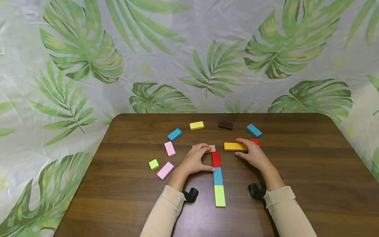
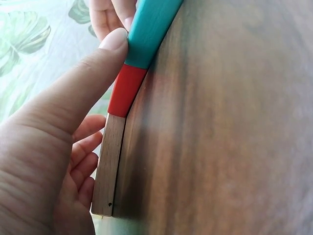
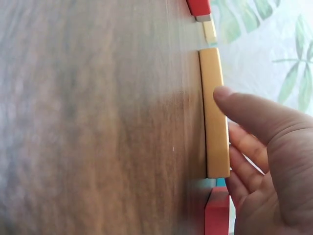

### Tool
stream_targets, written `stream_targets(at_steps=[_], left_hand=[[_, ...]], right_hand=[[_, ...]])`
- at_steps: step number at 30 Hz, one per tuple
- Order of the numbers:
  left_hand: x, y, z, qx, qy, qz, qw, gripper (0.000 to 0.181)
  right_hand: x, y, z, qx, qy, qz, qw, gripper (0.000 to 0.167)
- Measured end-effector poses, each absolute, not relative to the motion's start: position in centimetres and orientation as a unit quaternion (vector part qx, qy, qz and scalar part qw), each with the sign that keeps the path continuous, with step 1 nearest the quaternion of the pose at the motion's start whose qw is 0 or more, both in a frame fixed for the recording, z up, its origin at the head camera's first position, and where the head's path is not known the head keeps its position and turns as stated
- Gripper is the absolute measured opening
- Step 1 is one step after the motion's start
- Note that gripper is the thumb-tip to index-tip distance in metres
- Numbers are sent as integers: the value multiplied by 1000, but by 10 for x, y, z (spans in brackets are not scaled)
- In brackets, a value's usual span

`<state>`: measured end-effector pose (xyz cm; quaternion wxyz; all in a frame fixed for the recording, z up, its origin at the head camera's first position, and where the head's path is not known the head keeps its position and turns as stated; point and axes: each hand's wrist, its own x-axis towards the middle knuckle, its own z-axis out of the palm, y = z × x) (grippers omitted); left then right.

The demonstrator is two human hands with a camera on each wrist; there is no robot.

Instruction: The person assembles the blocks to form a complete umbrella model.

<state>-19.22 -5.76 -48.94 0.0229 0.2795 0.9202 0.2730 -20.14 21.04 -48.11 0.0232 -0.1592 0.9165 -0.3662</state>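
A row of blocks runs toward me: a natural wood block lying crosswise at the far end, then a red block, a blue block and a lime-green block. My left hand spreads beside the row's far part. Its thumb tip touches the blue block near the red one, and its other fingers rest by the wood block, partly covering it. To the right, my right hand pinches an orange block lying on the table, thumb on the near side and fingers on the far side.
A blue block, a yellow block, a dark brown block and another blue block lie behind. Pink blocks and a small green cube lie left. A red block sits partly behind my right hand.
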Motion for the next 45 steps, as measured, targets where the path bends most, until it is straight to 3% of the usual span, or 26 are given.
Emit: stream_targets(at_steps=[17,45], left_hand=[[-192,-58,-489,277,922,269,24,82],[-193,-58,-491,280,921,271,20,84]], right_hand=[[-200,208,-481,-183,923,-338,-10,36],[-203,185,-476,-185,918,-350,-4,33]])
